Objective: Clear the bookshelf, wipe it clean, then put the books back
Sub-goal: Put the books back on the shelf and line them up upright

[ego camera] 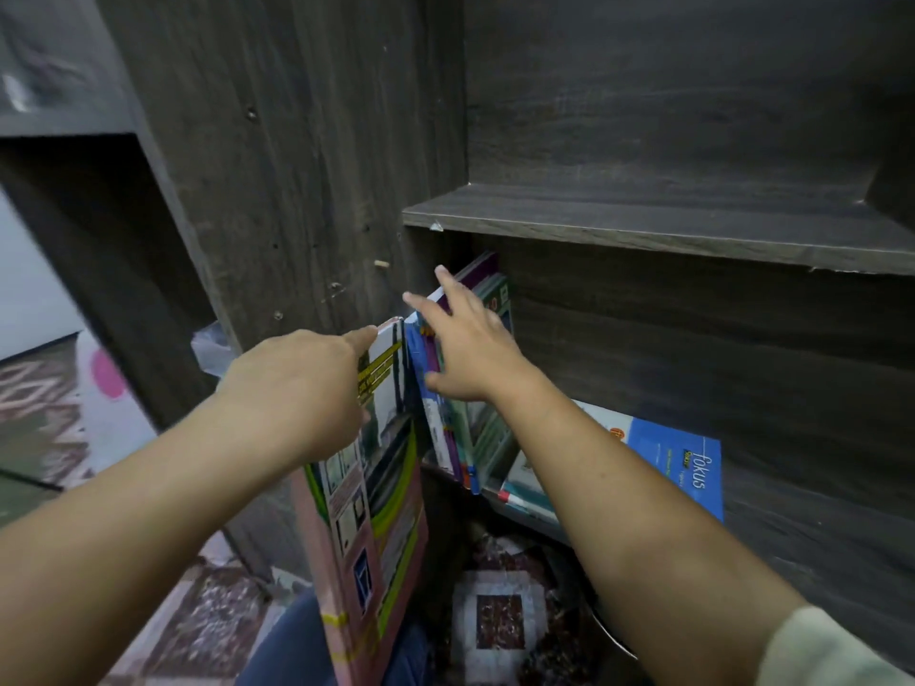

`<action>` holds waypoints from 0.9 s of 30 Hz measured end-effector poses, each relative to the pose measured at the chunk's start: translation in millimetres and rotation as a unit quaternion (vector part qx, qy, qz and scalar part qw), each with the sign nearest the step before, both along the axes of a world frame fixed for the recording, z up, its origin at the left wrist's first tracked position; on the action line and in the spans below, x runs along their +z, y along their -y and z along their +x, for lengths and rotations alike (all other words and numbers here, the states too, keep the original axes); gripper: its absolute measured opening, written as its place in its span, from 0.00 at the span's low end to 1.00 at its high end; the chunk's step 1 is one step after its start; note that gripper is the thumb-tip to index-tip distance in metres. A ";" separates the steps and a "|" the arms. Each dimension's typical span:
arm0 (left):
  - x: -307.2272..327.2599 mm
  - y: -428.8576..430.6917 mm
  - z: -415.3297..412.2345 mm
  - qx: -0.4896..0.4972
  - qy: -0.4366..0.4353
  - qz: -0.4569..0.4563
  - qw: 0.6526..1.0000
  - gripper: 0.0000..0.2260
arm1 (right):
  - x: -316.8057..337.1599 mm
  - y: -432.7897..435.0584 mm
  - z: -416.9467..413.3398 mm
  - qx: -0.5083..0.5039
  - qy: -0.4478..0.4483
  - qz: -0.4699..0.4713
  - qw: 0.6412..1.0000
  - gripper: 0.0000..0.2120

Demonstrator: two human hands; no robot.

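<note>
A tall book (381, 512) is held by the left hand (297, 388) at its top edge. The fingers are curled round that edge, with one finger laid straight along it. The tall book stands upright just outside the bookshelf (297, 190), beside the side wall, and its bottom end is down near the person's lap.

The right hand (468, 354) is laid on a row of standing books (475, 438) on the lower shelf (802, 477). Its fingers (448, 284) are straight and spread apart, and nothing is gripped. The standing books are pushed toward the left corner and lean a little. A narrow gap is seen between them and the tall book.

A blue book (678, 462) is lying flat to the right of them, partly hidden by the right arm. Much open room is left on the lower shelf past the blue book. The upper board (643, 220) is bare, with a chipped front edge. A patterned rug (500, 616) is seen on the floor below.
</note>
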State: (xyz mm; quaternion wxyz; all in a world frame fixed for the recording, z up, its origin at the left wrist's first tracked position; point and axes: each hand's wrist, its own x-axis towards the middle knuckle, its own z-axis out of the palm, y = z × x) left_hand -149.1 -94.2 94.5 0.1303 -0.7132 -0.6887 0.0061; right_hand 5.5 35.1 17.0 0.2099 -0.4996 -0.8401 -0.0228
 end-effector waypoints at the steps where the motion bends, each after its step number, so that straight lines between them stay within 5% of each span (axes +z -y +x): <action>1: -0.1 -0.7 -1.2 0.005 -0.001 0.005 1.000 0.34 | 1.8 -3.2 -5.1 -0.001 0.017 0.007 1.000 0.44; 7: -4.5 -12.9 1.7 0.031 -0.005 0.016 0.999 0.34 | -13.5 -9.6 -29.2 -0.055 0.108 0.070 0.990 0.21; 14: -7.3 -19.6 1.4 0.039 -0.001 0.032 0.999 0.34 | -21.4 -23.1 -25.7 -0.054 0.121 0.089 0.987 0.35; 16: -8.0 -20.1 -0.7 0.040 0.008 0.037 0.998 0.34 | -24.5 -23.9 -27.8 -0.068 0.106 0.093 0.988 0.37; 27: -11.1 -29.1 -3.3 0.038 0.025 0.039 0.998 0.35 | -36.4 -27.6 -33.8 -0.122 -0.062 0.120 0.983 0.15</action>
